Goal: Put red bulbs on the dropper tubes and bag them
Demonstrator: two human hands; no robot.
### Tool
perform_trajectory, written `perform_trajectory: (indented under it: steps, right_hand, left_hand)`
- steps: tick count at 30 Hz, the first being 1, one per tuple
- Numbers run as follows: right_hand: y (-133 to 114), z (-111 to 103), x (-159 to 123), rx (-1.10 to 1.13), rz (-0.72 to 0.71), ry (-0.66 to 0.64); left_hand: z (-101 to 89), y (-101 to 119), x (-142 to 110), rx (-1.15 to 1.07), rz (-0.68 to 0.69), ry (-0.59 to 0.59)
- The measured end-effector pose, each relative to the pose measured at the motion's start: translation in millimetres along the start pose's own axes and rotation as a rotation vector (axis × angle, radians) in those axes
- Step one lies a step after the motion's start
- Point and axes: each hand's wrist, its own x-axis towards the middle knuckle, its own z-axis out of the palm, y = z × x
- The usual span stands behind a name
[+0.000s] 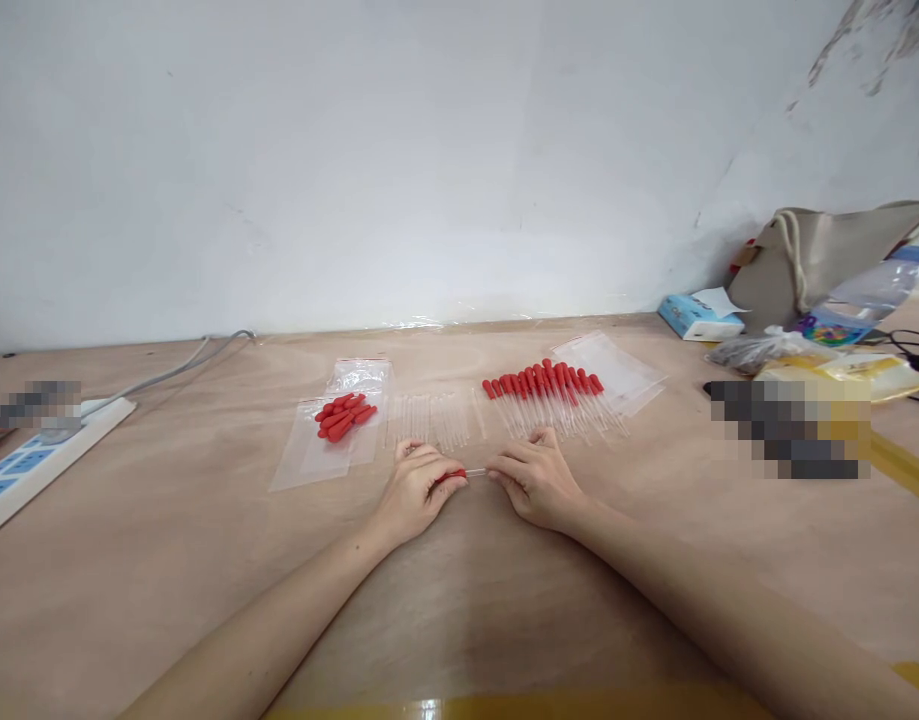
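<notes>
Along the near edge of the worktop (429,620) we see a strip of yellow tape (519,703), and our forearms reach in from the near left and near right corners. Around the middle of the worktop, our left hand (418,490) is closed in a pinch on a red bulb (451,475), its fingers curled and partly hiding it. A thin clear tube (476,472) lies level between our hands, one end at the bulb and the other pinched in the fingertips of our right hand (538,480), whose fingers are bent and nearly closed. Just beyond our hands we have a row of loose clear tubes (433,420); to its left, loose red bulbs (344,415) are heaped on overlapping plastic bags (309,460). To its right, red-capped tubes (545,385) fan out with their caps towards the far edge, and more flat bags (613,370) lie beside and behind them. A power strip (54,465) slants in from the left edge, and a gray cable (163,378) runs from it towards the far edge. Near the far right corner we see a blue tissue pack (695,318), a clear bottle (871,295) lying tilted and a beige bag (826,245), by the pale wall (429,160).
</notes>
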Motion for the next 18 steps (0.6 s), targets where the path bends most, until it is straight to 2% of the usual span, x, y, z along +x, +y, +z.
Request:
perform_trajectory:
  steps: [10,18]
  right_hand:
    - [-2.5,2.2,3.5,0.064,-0.015,-0.047]
    - [-3.5,-2.4,7.8,0.008,-0.051,-0.083]
  left_hand:
    - [1.0,-2.2,-0.8,-0.001,0.044,-0.049]
    - [-0.4,-2.8,1.1,-0.023,0.027,-0.033]
